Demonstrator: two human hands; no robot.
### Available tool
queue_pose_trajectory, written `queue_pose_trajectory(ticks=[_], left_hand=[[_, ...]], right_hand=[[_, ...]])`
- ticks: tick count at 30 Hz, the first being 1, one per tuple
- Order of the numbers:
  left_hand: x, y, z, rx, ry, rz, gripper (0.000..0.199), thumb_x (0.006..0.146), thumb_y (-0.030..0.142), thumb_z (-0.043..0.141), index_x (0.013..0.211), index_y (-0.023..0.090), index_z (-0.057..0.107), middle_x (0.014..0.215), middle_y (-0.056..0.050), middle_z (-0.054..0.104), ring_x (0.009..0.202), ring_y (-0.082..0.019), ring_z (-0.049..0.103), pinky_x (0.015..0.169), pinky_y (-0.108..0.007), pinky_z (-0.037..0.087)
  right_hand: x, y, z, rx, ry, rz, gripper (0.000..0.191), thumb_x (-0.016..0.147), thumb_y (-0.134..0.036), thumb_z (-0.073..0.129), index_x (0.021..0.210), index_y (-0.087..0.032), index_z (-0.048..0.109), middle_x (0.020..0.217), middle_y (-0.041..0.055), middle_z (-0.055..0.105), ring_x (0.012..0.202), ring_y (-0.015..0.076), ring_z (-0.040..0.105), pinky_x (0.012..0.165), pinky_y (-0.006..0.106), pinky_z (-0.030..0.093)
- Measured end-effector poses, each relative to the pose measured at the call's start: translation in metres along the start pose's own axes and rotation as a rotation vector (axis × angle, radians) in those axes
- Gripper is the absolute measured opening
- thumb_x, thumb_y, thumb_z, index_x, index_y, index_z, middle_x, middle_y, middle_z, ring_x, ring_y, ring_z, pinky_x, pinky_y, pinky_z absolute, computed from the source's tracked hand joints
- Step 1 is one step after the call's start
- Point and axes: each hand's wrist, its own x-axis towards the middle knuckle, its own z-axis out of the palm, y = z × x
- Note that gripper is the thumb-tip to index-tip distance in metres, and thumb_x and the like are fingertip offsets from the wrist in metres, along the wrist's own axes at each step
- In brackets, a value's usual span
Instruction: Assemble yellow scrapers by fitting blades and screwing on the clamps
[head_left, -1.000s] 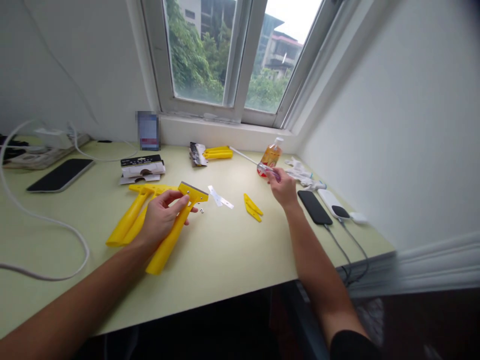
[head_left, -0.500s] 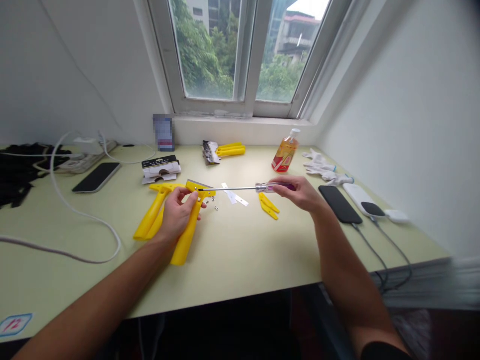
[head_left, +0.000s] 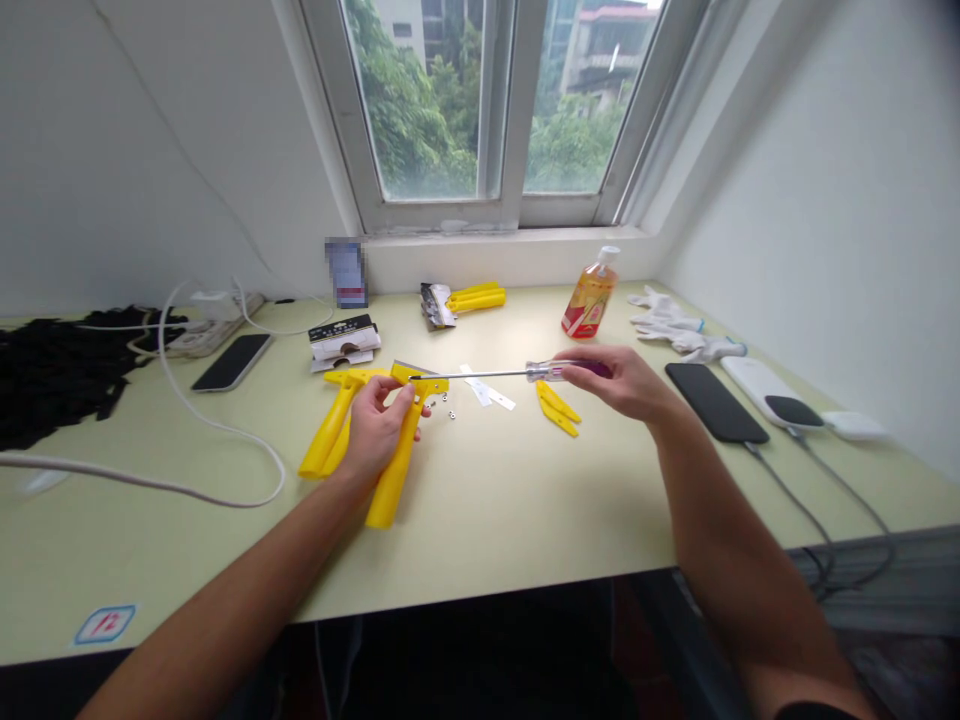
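Yellow plastic scraper (head_left: 394,470) sits gripped in the left hand (head_left: 375,432), just left of the desk's (head_left: 487,530) middle. The right hand (head_left: 619,383), apart from it, pinches a screwdriver (head_left: 487,375) whose shaft reaches the scraper's head. Small metal fasteners (head_left: 451,413) and white paper strips (head_left: 484,392) lie just beyond; a second yellow scraper (head_left: 330,430) lies left, yellow plastic pieces (head_left: 557,408) right.

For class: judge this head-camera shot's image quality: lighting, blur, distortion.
Head view: the window is bright, with the sky washed out; the desk edge bows from wide-angle distortion; the card is pixelated; the screwdriver and scraper look fairly sharp, with soft shadows.
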Motion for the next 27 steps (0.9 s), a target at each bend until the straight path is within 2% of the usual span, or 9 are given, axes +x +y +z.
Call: queue_pose_trajectory(ticks=[5,10,13,15,19,21,23,24,27], left_hand=[[0.001,-0.003,-0.004,0.031,0.019,0.017,0.035,0.074,0.041,0.074,0.088,0.020,0.049,0.073,0.003,0.062,0.059,-0.019,0.069,0.038,-0.024,0.051],[0.000,-0.001,-0.007,0.064,0.062,0.041,0.038,0.075,0.044,0.073,0.094,0.021,0.049,0.073,0.000,0.066,0.062,-0.020,0.070,0.039,-0.024,0.052],[0.001,0.001,-0.008,0.058,0.093,0.061,0.037,0.076,0.044,0.072,0.093,0.020,0.050,0.080,-0.001,0.066,0.064,-0.020,0.071,0.039,-0.024,0.052],[0.003,0.002,-0.010,0.053,0.118,0.073,0.035,0.076,0.043,0.072,0.092,0.020,0.051,0.081,-0.001,0.066,0.064,-0.020,0.070,0.039,-0.023,0.052],[0.005,0.003,-0.014,0.067,0.152,0.094,0.034,0.077,0.042,0.072,0.095,0.021,0.052,0.076,0.000,0.065,0.064,-0.020,0.070,0.039,-0.022,0.052],[0.007,0.004,-0.016,0.091,0.180,0.118,0.033,0.078,0.043,0.070,0.095,0.021,0.052,0.073,0.000,0.065,0.065,-0.021,0.071,0.039,-0.022,0.052],[0.008,0.004,-0.017,0.111,0.211,0.143,0.033,0.079,0.045,0.070,0.095,0.021,0.053,0.073,0.000,0.066,0.066,-0.021,0.071,0.040,-0.022,0.052],[0.008,0.004,-0.017,0.117,0.216,0.151,0.034,0.078,0.045,0.070,0.095,0.021,0.054,0.074,-0.001,0.066,0.066,-0.021,0.071,0.040,-0.022,0.052],[0.009,0.001,-0.017,0.126,0.199,0.157,0.035,0.078,0.047,0.070,0.095,0.021,0.053,0.078,-0.001,0.067,0.067,-0.020,0.071,0.040,-0.021,0.052]], right_hand=[[-0.006,-0.020,-0.003,-0.172,0.049,-0.106,0.031,0.087,-0.044,0.063,0.103,-0.020,0.073,0.078,0.0031,0.069,0.060,0.0119,0.055,0.058,0.026,0.044],[-0.013,-0.069,0.001,-0.299,0.260,-0.129,0.025,0.091,-0.040,0.057,0.109,-0.025,0.065,0.075,0.0010,0.067,0.058,0.0135,0.060,0.064,0.029,0.048],[-0.010,-0.080,0.006,-0.162,0.213,-0.168,0.033,0.089,-0.037,0.060,0.120,-0.027,0.054,0.106,0.0056,0.066,0.080,0.0173,0.066,0.074,0.031,0.053],[-0.004,-0.073,0.011,-0.011,0.129,-0.210,0.037,0.088,-0.037,0.062,0.121,-0.028,0.049,0.120,0.0073,0.060,0.087,0.0181,0.066,0.075,0.032,0.055],[0.010,-0.041,0.021,0.126,0.283,-0.027,0.025,0.094,-0.046,0.051,0.104,-0.024,0.047,0.086,0.0018,0.061,0.058,0.0116,0.060,0.052,0.027,0.050],[0.014,-0.029,0.025,0.204,0.213,0.020,0.032,0.091,-0.048,0.056,0.108,-0.024,0.045,0.091,0.0021,0.061,0.060,0.0116,0.061,0.052,0.026,0.050],[0.015,-0.022,0.029,0.333,0.087,-0.010,0.044,0.085,-0.048,0.064,0.115,-0.026,0.041,0.100,0.0031,0.061,0.063,0.0116,0.062,0.056,0.028,0.053],[0.015,-0.020,0.030,0.377,0.076,-0.015,0.045,0.085,-0.049,0.065,0.114,-0.026,0.041,0.096,0.0017,0.061,0.059,0.0104,0.061,0.055,0.028,0.054],[0.015,-0.018,0.034,0.408,0.223,0.072,0.035,0.090,-0.056,0.053,0.101,-0.023,0.045,0.066,-0.0063,0.053,0.042,0.0071,0.048,0.044,0.024,0.048]])
